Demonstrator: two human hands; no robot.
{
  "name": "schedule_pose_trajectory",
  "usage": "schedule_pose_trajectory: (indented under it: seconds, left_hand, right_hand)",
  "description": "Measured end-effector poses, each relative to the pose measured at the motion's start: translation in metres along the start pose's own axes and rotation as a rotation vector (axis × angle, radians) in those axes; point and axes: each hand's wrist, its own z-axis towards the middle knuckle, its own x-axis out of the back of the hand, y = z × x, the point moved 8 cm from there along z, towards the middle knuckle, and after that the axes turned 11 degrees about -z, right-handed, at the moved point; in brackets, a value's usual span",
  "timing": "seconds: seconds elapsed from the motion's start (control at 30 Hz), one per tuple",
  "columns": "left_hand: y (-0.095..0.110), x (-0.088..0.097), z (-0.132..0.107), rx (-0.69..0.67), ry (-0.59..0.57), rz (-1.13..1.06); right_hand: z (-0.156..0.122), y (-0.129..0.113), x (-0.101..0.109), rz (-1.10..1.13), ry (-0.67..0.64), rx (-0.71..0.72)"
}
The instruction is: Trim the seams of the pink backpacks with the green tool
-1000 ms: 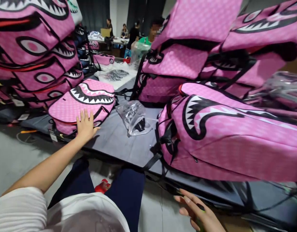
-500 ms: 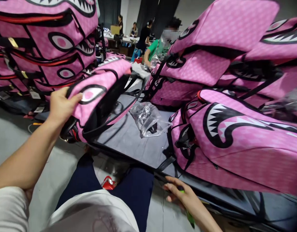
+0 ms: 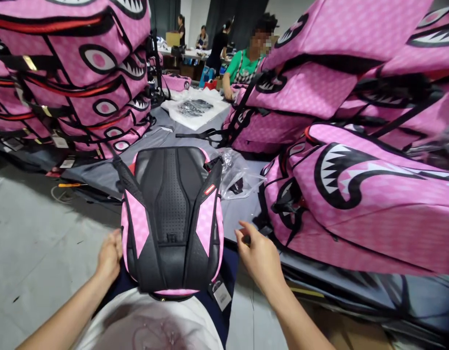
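A pink and black backpack (image 3: pixel 171 214) lies face down across the person's lap, its black padded back panel and shoulder straps facing up and its top end resting on the edge of the grey cloth-covered surface (image 3: pixel 162 138). The left hand (image 3: pixel 109 253) grips its lower left edge, fingers curled under the side. The right hand (image 3: pixel 260 255) hovers just beside the right edge, fingers loosely open and holding nothing visible. A crumpled clear plastic bag (image 3: pixel 242 177) lies just beyond, beside a large pink shark-mouth backpack (image 3: pixel 355 204).
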Motion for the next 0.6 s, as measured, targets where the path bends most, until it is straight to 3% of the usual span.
schedule_pose_trajectory:
  seconds: [0.07,0.1,0.17,0.23,0.27,0.33,0.43,0.53,0.6]
  left_hand:
    - [0.027,-0.005,0.005,-0.213,-0.039,0.079]
    - [0.045,-0.021,0.002,-0.399,-0.137,0.172]
    - [0.066,-0.074,-0.019,-0.812,-0.456,0.459]
    - [0.051,-0.124,-0.045,-1.101,-0.762,0.801]
    - [0.036,-0.140,-0.052,-1.158,-0.847,0.941]
    - [0.009,-0.155,-0.057,-1.205,-0.910,1.136]
    - [-0.009,-0.151,-0.062,-1.269,-0.885,1.204]
    - [0.006,-0.157,-0.066,-1.317,-0.868,1.082]
    - [0.026,-0.184,-0.070,-1.363,-0.897,0.979]
  right_hand:
    - [-0.003,-0.050,0.011,-0.059,0.109,0.229]
    - [-0.006,-0.081,0.009,-0.075,0.119,0.385]
    - [-0.012,-0.143,-0.006,-0.163,0.078,0.711]
    - [-0.009,-0.182,-0.025,-0.310,0.008,0.876]
    - [-0.003,-0.189,-0.033,-0.384,-0.037,0.875]
    - [0.014,-0.178,-0.041,-0.502,-0.133,0.733]
    - [0.033,-0.116,-0.031,-0.597,-0.216,0.351]
    - [0.036,-0.056,-0.019,-0.598,-0.254,0.079]
    - [0.036,-0.036,-0.024,-0.536,-0.314,0.040]
